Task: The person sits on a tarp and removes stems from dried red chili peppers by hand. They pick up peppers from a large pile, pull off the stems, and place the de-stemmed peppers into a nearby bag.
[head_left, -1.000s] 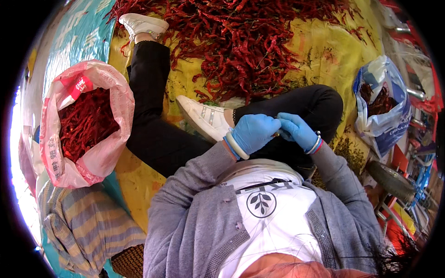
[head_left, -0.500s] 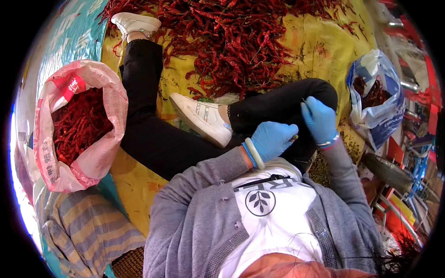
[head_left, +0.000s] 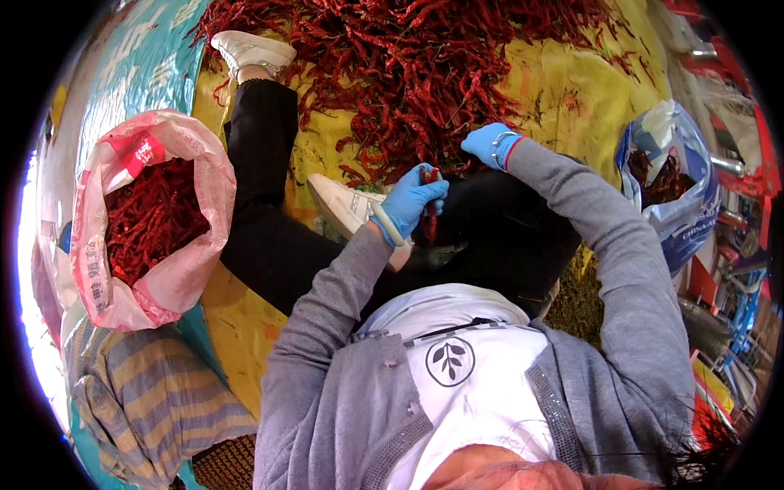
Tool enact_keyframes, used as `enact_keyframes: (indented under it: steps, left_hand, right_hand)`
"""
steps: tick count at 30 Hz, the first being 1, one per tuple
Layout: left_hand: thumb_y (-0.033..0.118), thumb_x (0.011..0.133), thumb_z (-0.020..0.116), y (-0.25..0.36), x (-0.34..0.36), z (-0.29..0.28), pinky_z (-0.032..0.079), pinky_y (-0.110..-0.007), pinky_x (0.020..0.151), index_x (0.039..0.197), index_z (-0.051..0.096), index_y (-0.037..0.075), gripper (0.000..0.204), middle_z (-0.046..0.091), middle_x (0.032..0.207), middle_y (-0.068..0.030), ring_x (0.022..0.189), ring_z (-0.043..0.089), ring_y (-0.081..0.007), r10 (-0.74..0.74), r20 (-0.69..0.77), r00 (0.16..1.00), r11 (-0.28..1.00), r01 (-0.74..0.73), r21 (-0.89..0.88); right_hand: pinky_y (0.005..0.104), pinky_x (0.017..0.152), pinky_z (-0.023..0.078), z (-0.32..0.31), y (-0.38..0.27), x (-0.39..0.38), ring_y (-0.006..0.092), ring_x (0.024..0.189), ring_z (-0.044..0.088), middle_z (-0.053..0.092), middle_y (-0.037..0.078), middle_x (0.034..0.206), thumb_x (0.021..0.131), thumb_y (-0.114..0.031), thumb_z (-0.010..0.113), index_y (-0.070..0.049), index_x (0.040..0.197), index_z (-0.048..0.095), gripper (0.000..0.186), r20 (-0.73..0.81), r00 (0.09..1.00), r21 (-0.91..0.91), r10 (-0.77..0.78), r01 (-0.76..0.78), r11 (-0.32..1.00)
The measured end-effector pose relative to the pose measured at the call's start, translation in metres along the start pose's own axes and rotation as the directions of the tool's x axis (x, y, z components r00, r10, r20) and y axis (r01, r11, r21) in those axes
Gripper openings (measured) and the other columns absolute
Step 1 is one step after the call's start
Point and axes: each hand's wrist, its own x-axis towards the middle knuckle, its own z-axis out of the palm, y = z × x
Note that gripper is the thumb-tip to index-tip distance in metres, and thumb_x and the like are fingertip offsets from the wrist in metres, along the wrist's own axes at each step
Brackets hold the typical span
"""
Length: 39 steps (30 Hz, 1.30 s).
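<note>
A big heap of dried red chilies (head_left: 425, 90) lies in front of me on a yellow sheet (head_left: 563, 90). My left hand (head_left: 408, 202), in a blue glove, is closed around dried chilies (head_left: 430, 216) over my bent leg. Their red ends stick out above and below the fingers. At the near right edge of the heap is my right hand (head_left: 492, 145), gloved in blue too. Its fingers are drawn together beside the chilies, and what they pinch, if anything, is hidden.
A white and pink woven sack (head_left: 86, 245) with red chilies stands open at my left, by striped cloth (head_left: 155, 400). On the right stands a blue and white bag (head_left: 694, 220) holding darker chilies. My shoe (head_left: 335, 200) rests near the heap.
Both hands have moved forward from over my lap, the left one also to the left. Red chilies now show in the left hand. The right hand has reached the heap's edge.
</note>
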Motion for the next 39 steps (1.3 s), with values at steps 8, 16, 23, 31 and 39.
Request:
enact_keyframes:
  steps: [8,16,23,31,39]
  left_hand:
    - [0.005,0.083,0.062,0.01,0.024,-0.009,0.034,-0.025,0.048,0.084,0.051,0.009,0.012,0.047,0.065,0.0015,0.051,0.039,-0.0082,0.063,-0.165,0.984,0.998,-0.061,0.02]
    - [0.01,0.09,0.053,0.032,0.014,-0.025,0.042,-0.024,0.055,0.101,0.062,0.002,0.015,0.061,0.079,-0.0039,0.061,0.05,-0.0086,0.203,-0.109,0.973,0.979,-0.205,-0.011]
    - [0.012,0.093,0.049,0.079,0.014,0.007,0.05,-0.026,0.076,0.106,0.061,0.001,0.021,0.064,0.102,-0.0101,0.088,0.061,-0.0155,0.439,-0.012,0.898,0.897,-0.438,0.055]
    - [0.021,0.092,0.054,0.037,-0.002,0.023,0.041,-0.02,0.054,0.103,0.056,0.008,0.018,0.059,0.078,-0.0005,0.06,0.052,-0.0071,0.058,0.09,0.994,0.997,-0.062,0.042]
    - [0.014,0.091,0.056,0.024,-0.024,0.033,0.03,-0.021,0.048,0.1,0.058,0.007,0.012,0.048,0.065,0.0033,0.054,0.039,-0.0042,0.414,0.238,0.879,0.885,-0.45,0.119]
  right_hand:
    - [0.0382,0.066,0.052,-0.031,0.021,0.001,0.0294,0.079,0.06,0.052,0.012,0.087,0.081,-0.01,0.055,-0.006,0.093,0.052,0.013,-0.609,0.793,0.023,-0.018,0.041,0.999]
    - [0.033,0.058,0.05,-0.058,0.025,0.011,0.0251,0.072,0.059,0.053,0.01,0.082,0.083,-0.013,0.057,-0.006,0.09,0.058,0.01,-0.791,0.612,0.119,0.023,0.116,0.986]
    - [0.0221,0.056,0.043,-0.086,-0.035,-0.061,0.006,0.06,0.049,0.058,-0.001,0.074,0.087,-0.016,0.06,-0.002,0.09,0.063,0.015,-0.36,0.86,0.929,0.362,0.365,0.057]
    - [0.0313,0.062,0.046,-0.049,-0.085,-0.056,0.0285,0.071,0.058,0.055,0.015,0.077,0.083,-0.01,0.061,-0.001,0.089,0.057,0.011,-0.781,0.509,0.595,0.363,0.427,0.681]
    - [0.0207,0.049,0.036,-0.033,-0.102,-0.071,0.0065,0.055,0.045,0.049,-0.004,0.067,0.091,-0.019,0.048,-0.011,0.085,0.054,0.012,-0.26,0.898,0.753,0.354,0.418,-0.508]
